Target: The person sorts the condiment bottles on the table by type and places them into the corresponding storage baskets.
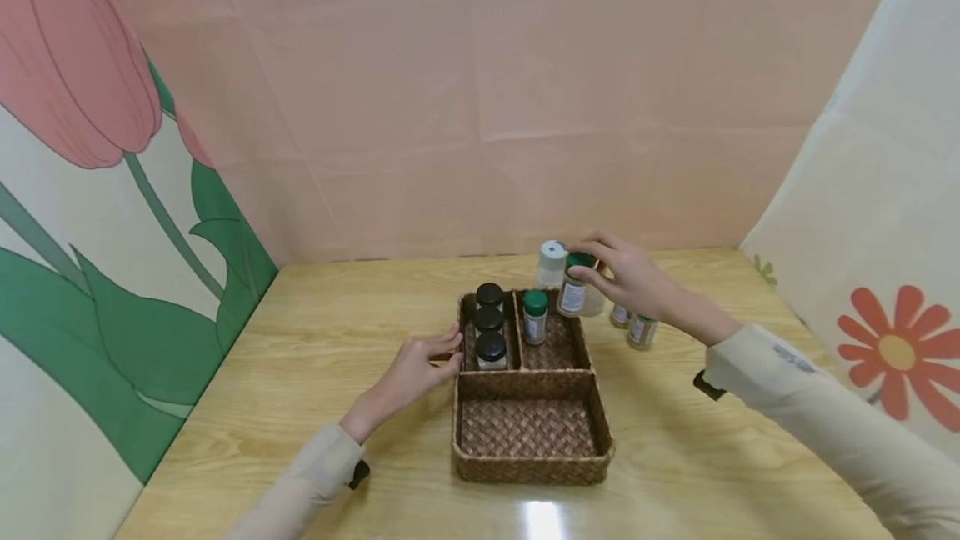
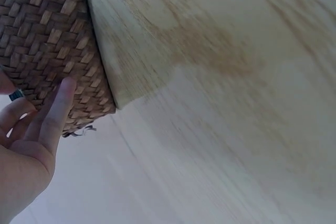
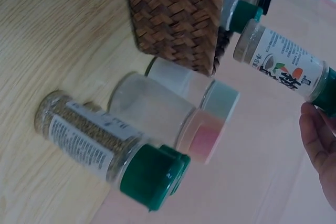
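Observation:
My right hand (image 1: 626, 277) holds a green-capped seasoning jar (image 1: 573, 294) by its cap, raised over the back right of the woven basket (image 1: 534, 469). A label with dark lettering and a printed picture shows on the jar in the right wrist view. The fingers of my left hand (image 1: 420, 369) touch the basket's outer left wall, close to the rim. Black-lidded jars (image 1: 491, 348) stand in a row in the back left compartment. Another green-capped jar (image 1: 535, 319) stands in the back right compartment.
Behind the basket stands a jar with a pale blue lid (image 1: 552, 255), beside a pink-lidded container (image 3: 202, 137). Green-capped jars (image 1: 642, 332) stand on the wooden table (image 1: 337, 298) to the right. Fabric walls (image 1: 487, 107) enclose the back and sides.

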Available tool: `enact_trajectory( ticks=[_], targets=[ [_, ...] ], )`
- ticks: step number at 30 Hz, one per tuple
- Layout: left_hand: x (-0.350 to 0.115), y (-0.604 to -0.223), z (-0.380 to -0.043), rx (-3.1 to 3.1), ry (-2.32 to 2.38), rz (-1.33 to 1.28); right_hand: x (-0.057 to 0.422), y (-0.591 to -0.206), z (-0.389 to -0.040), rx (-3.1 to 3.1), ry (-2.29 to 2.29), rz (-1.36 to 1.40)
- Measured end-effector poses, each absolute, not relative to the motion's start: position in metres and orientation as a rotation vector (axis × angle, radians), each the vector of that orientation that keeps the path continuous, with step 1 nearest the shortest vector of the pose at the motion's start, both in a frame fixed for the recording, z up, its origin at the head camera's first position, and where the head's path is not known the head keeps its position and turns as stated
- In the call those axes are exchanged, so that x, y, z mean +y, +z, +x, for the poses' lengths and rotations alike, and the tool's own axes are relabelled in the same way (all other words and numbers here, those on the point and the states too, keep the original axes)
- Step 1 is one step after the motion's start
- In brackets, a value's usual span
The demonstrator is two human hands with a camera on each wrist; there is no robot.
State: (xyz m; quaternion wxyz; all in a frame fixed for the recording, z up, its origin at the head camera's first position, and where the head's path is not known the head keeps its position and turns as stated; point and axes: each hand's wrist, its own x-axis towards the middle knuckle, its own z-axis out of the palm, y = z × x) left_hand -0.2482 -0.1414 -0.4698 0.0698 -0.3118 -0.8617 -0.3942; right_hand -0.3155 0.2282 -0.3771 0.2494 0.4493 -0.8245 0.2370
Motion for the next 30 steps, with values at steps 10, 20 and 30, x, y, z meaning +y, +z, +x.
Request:
enact_trajectory(
  ticks=[10, 20, 30],
  targets=[
    [-0.143, -0.468, -0.249, -2.655, -1.213, -0.906, 0.214, -0.385, -0.317, -2.349, 0.615, 1.195],
    [-0.143, -0.470, -0.248, -2.669, -1.230, -0.892, 0.208, -0.408, -0.323, -2.448, 0.568, 1.215],
    [-0.143, -0.466, -0.249, -2.628, -1.212, -0.937, 0.205, -0.419, -0.330, -2.493, 0.593, 1.243]
  ],
)
